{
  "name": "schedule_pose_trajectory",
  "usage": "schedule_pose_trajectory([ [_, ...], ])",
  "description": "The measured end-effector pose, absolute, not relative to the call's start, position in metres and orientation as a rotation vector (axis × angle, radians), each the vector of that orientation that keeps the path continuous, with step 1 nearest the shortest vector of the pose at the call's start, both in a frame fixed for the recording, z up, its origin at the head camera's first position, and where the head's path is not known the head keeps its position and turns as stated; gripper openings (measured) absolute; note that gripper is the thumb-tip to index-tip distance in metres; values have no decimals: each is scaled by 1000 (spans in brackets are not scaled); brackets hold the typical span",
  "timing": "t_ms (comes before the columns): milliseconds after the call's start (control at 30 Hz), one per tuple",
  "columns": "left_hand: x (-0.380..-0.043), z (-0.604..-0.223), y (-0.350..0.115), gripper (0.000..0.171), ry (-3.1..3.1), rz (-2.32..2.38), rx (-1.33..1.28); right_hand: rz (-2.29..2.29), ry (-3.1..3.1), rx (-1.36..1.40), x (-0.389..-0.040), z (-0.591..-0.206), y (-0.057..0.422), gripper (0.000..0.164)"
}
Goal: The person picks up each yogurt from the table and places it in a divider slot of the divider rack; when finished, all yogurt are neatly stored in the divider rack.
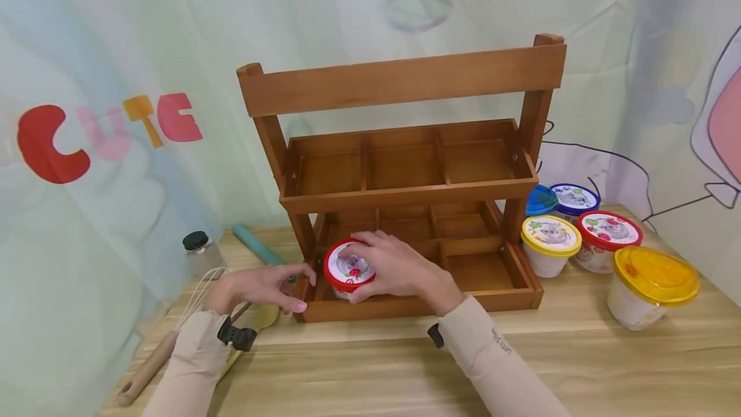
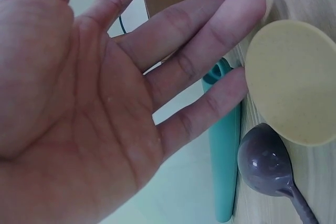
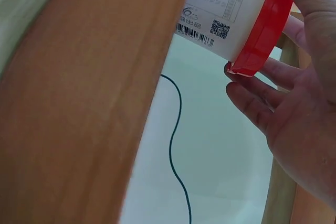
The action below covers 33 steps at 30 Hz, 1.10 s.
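Red-lidded tub: located just below and left of centre of the frame, at the lower front-left compartment of the wooden rack; its base is hidden behind the front board. Right hand: grips the lid's rim from the tub's right side. Left hand: lower left, fingers relaxed and spread, apart from the tub.

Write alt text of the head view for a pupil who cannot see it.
A right hand grips a red-lidded tub low in a wooden rack, the left hand nearby. More lidded tubs stand to the right; a whisk lies left.
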State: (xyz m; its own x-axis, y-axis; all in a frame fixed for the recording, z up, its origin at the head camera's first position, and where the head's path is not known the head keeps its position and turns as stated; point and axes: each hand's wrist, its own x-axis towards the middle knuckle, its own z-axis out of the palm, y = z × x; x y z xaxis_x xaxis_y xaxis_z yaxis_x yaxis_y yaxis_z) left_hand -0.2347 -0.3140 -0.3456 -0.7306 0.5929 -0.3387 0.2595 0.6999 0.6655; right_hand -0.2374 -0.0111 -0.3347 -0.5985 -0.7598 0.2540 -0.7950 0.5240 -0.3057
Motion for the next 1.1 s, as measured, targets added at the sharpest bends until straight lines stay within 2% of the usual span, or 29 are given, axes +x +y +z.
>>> schedule_pose_trajectory([
  [233, -239, -350, -310, 50, 2350, 807, 665, 584, -2728, 1323, -240, -349, -11, 70],
  [467, -242, -350, -307, 47, 2352, 793, 686, 595, -2731, 1371, -243, -348, -4, 53],
  [1100, -237, -345, -312, 54, 2352, 818, 635, 579, -2809, 1306, -249, -339, 6, 47],
])
